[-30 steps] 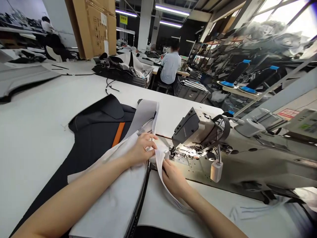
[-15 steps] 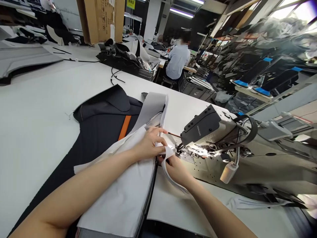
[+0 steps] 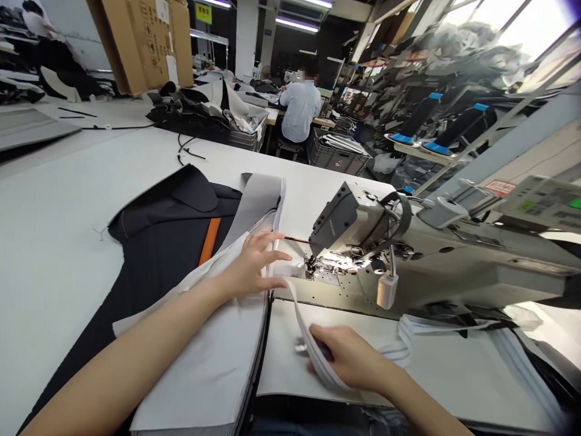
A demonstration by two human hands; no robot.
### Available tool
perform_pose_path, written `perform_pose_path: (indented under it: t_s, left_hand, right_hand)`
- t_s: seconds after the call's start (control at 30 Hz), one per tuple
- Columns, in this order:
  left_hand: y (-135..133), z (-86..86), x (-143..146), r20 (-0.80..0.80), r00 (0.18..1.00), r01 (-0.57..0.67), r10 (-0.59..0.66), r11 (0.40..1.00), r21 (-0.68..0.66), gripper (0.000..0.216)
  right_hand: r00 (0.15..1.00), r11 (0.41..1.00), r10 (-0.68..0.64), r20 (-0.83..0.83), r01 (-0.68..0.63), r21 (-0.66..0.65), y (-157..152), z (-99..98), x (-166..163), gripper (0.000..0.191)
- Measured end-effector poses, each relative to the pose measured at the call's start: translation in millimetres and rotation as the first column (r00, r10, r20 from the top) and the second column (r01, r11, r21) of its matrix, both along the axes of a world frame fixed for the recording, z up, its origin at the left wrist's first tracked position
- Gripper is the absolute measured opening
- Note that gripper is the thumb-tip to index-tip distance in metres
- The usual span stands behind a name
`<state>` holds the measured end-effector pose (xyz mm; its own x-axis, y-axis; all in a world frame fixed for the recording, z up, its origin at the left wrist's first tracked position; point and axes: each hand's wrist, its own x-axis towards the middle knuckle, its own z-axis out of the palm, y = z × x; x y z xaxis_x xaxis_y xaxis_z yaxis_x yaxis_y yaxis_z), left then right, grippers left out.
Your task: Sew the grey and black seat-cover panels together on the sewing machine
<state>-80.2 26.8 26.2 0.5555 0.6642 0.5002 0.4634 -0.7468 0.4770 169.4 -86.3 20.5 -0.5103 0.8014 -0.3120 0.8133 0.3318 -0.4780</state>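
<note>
My left hand (image 3: 254,266) lies with spread fingers on the white fabric (image 3: 204,357), its thumb tip by the upper end of a narrow white strip (image 3: 297,309). Beneath the white fabric is a dark fabric piece (image 3: 158,242) with an orange band (image 3: 209,241). Lower right, my right hand (image 3: 347,354) is closed around a small dark-handled tool (image 3: 325,350) with a blurred metal tip. The strip curves down past that tool and under the hand; whether the fingers also pinch it I cannot tell. The sewing machine head (image 3: 336,221) stands just right of my left fingers.
A lamp (image 3: 387,290) hangs from the machine over its metal bed. More white strip (image 3: 406,333) trails to the right. Behind the white table (image 3: 59,200) are a cardboard box (image 3: 145,48), a crate with scraps (image 3: 245,138) and a seated person (image 3: 300,109).
My right hand has moved down and toward me from beside my left hand, with the strip stretching along it. My left fingers have spread apart. The view has shifted right.
</note>
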Motion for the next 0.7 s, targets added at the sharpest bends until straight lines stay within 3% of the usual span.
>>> perform_pose_path:
  t_s: [0.07,0.17,0.23,0.33,0.4,0.47,0.6,0.7]
  left_hand:
    - [-0.5,1.2,-2.3,-0.192,0.981,0.004,0.016,0.995,0.100,0.054]
    - [-2.9,4.1,-4.3,-0.364,0.887,-0.220,0.284,0.953,0.208,0.050]
    - [-6.1,5.3,-5.1,-0.474,0.743,-0.432,0.473,0.879,0.201,0.055]
    - [-13.8,5.3,-7.1,-0.663,0.562,-0.577,0.494,0.809,0.113,0.070]
    - [-19.2,5.1,-10.4,-0.714,0.538,-0.579,0.448,0.812,0.073,0.074]
    - [-23.5,5.5,-16.1,-0.716,0.563,-0.578,0.412,0.816,0.015,0.075]
    - [-30.2,9.3,-30.7,-0.694,0.634,-0.587,0.340,0.796,-0.147,0.082]
    - [-38.1,15.3,-33.7,-0.695,0.535,-0.573,0.480,0.811,0.118,0.079]
  right_hand:
    - [0.994,0.997,-0.005,0.113,0.013,-0.071,-25.7,7.0,36.8,0.005]
    - [0.967,0.982,-0.160,0.197,0.177,-0.071,-45.6,9.0,89.1,0.006]
    - [0.931,0.947,-0.320,0.175,0.318,0.045,-42.9,1.7,114.1,0.017]
    - [0.841,0.822,-0.513,0.171,0.425,0.378,-25.2,-20.6,133.8,0.032]
    - [0.766,0.696,-0.610,0.202,0.396,0.598,-16.5,-37.9,141.9,0.037]
    - [0.709,0.609,-0.672,0.214,0.365,0.704,-17.8,-51.8,154.9,0.043]
    - [0.630,0.579,-0.745,0.219,0.449,0.680,-53.0,-60.7,202.3,0.045]
    - [0.622,0.590,-0.753,0.214,0.493,0.640,-84.3,-54.6,226.9,0.048]
